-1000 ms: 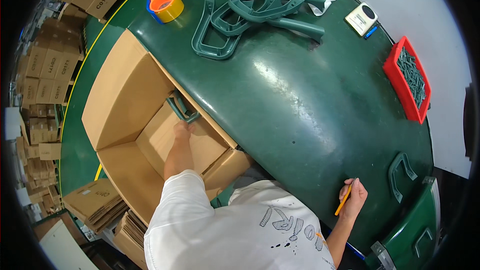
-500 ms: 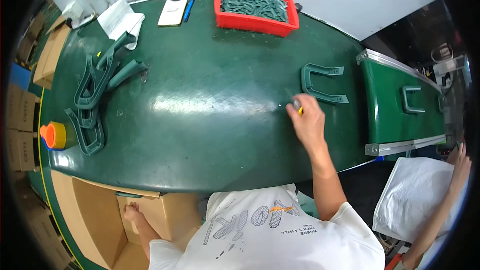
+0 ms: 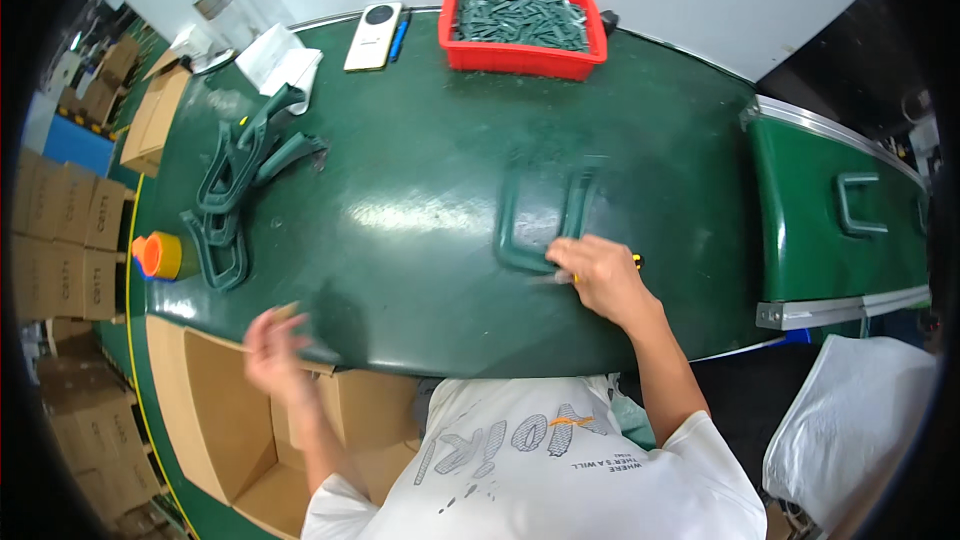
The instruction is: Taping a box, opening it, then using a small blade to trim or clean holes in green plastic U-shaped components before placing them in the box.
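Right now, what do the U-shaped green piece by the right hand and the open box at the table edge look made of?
The U-shaped piece under the right hand looks like moulded plastic: uniform dark green, rounded corners, dull sheen; motion blur leaves that open. The open box below the left hand looks like plain brown corrugated cardboard: matte, with folded flaps.

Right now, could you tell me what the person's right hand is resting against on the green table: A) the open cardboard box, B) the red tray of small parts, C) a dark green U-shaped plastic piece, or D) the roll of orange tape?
C: the right hand lies at the near end of the dark green U-shaped piece, far from the red tray, the orange tape roll and the cardboard box.
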Demonstrator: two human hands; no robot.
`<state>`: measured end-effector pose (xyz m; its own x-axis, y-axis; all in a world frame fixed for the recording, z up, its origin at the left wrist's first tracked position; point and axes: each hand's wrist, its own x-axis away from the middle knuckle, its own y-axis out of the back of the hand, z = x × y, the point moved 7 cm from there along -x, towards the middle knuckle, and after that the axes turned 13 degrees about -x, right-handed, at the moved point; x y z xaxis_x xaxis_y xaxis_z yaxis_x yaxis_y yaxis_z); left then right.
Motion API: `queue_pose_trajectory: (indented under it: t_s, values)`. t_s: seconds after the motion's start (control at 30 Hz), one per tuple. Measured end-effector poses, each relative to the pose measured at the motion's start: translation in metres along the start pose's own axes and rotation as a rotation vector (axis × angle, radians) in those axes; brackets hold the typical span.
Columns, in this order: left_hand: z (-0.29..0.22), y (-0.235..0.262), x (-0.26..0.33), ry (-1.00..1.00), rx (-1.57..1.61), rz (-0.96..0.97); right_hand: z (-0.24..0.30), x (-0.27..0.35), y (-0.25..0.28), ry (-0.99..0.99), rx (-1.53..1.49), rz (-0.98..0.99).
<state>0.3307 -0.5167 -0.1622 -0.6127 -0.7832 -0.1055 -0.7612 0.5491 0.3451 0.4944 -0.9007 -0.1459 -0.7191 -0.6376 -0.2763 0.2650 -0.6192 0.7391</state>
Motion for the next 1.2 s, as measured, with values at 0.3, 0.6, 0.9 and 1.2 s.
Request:
queue_pose_trajectory:
  t_s: [0.3,0.6,0.9,1.2]
  values:
    - [-0.037,-0.211,0.114,0.572,0.514,0.668,0.041,0.027,-0.001,0.045,-0.246,0.033]
    - [-0.084,-0.204,0.118,0.375,0.563,0.362,0.01,0.043,-0.017,-0.513,-0.775,-0.331]
    - [-0.096,-0.194,0.124,0.123,0.566,0.296,0.009,0.038,-0.023,-0.565,-0.817,-0.471]
    - [-0.127,-0.192,0.145,-0.162,0.41,0.329,-0.013,0.039,-0.034,-0.714,-0.985,-0.701]
